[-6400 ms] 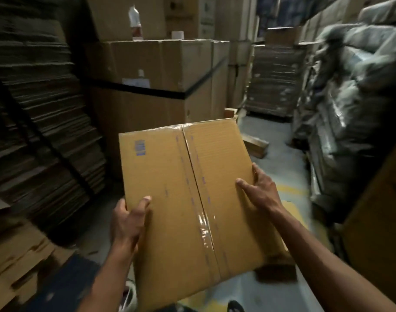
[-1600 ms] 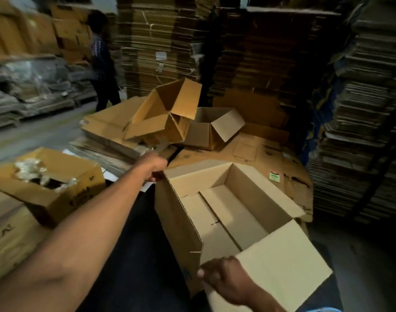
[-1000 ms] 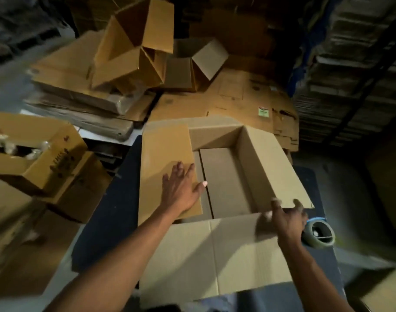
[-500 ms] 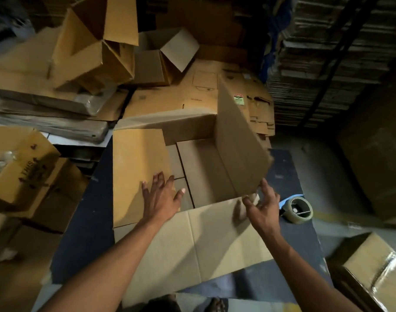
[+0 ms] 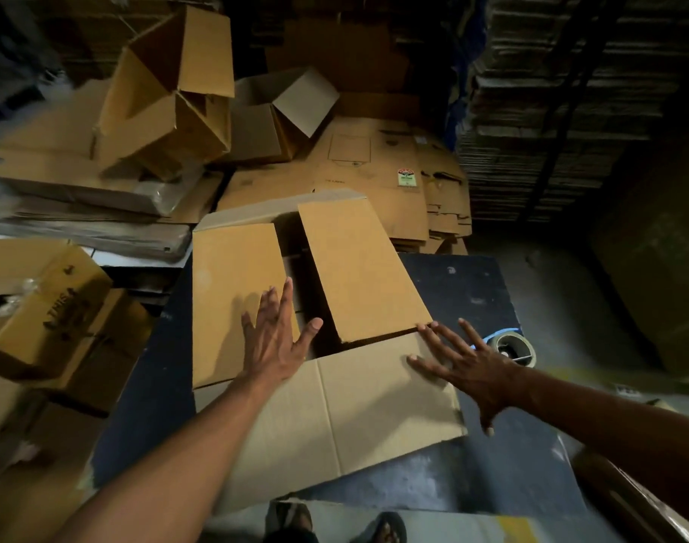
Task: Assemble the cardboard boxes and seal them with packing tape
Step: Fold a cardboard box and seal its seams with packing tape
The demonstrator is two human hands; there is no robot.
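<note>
Two short flaps of the box (image 5: 323, 405) on the dark surface (image 5: 472, 291) now lie folded inward, left hand (image 5: 270, 342) and right hand (image 5: 468, 366) spread flat, tape roll (image 5: 513, 348) just right of the box awaiting sealing.

the light is dim and warm, falling mostly on the middle of the scene and leaving the edges in shadow. a dark blue-black flat work surface (image 5: 468, 291) fills the centre, scuffed pale in spots. beyond its far edge lie flattened brown cardboard sheets (image 5: 378, 166), one bearing a small green and white label (image 5: 407, 177). tall stacks of flat corrugated board (image 5: 570, 111) rise at the right, dark and banded (their tops run out of view). off the far left corner sits a plastic-wrapped bundle of flat cardboard (image 5: 84, 190). grey concrete floor (image 5: 562, 291) shows at the right, with a faded yellow painted line (image 5: 594, 376).
</note>
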